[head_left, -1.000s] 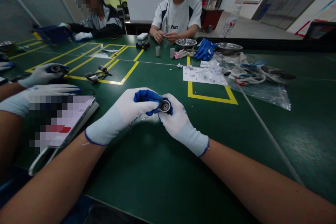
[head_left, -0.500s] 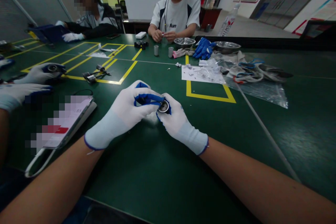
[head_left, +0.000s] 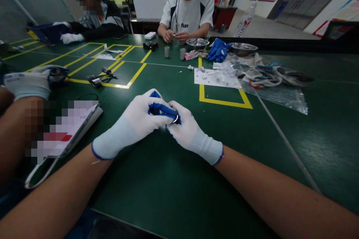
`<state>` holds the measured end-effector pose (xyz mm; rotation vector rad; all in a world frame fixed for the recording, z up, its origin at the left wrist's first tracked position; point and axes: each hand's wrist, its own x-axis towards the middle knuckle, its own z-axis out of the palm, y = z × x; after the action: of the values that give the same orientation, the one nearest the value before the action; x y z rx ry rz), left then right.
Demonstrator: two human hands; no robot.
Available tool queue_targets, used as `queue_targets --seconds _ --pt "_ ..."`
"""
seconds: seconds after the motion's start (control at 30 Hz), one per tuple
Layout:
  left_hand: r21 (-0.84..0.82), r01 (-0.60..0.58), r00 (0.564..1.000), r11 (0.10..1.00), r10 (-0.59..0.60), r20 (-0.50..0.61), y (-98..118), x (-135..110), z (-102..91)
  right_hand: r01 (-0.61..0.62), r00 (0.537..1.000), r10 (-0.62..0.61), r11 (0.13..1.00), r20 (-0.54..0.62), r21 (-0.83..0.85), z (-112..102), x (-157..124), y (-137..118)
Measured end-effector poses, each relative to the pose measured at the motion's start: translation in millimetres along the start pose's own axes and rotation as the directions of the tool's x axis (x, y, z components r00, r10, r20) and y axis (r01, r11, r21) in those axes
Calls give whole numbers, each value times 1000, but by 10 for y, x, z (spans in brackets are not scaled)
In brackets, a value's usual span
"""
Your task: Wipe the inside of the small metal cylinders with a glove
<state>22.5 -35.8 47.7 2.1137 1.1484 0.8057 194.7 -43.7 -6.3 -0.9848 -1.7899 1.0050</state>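
Note:
Both my hands wear white gloves with blue fingertips and meet low over the green table (head_left: 174,179). My right hand (head_left: 190,132) grips a small round metal part (head_left: 175,118), of which only a sliver of rim shows. My left hand (head_left: 137,119) is closed too, its blue fingertips pressed over the top of the same part and covering its opening. My bare forearms rest toward the near edge.
A phone (head_left: 66,130) lies by my left forearm. A co-worker's gloved hand (head_left: 30,82) holds a part at far left. Small metal parts (head_left: 98,79) sit on yellow floor-tape lines. Further back are paper with tiny pieces (head_left: 214,77), plastic bags, blue gloves (head_left: 218,50), steel bowls and two seated people.
My left fingers have closed over the metal part, hiding the opening that showed before. The co-worker's hands at left have shifted back and outward.

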Motion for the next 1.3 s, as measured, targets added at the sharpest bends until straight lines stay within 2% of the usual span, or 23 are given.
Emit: queue_targets --seconds 0.23,0.4,0.53,0.77,0.93,1.1,1.3 --pt "146 82 997 986 -81 -11 79 -38 10 4 1000 -4 998 4 -58 20 4 17" --pt "187 111 990 976 -93 -103 127 -41 58 5 1000 -6 998 -10 -61 17 -2 39" --pt "122 155 983 980 -140 -121 74 -11 63 46 999 -46 997 -4 -59 11 -5 34" --pt "-93 243 969 965 -247 -22 23 17 66 60 998 -62 994 -16 -96 20 3 49" --pt "-121 267 962 956 -272 -28 -13 36 84 59 998 -60 992 -7 -116 31 2 51" --pt "-176 287 957 942 -288 18 -50 50 80 76 997 -77 990 4 -118 27 5 46" --pt "-163 276 960 947 -279 3 -60 57 74 97 995 -94 991 33 -96 25 -2 11"
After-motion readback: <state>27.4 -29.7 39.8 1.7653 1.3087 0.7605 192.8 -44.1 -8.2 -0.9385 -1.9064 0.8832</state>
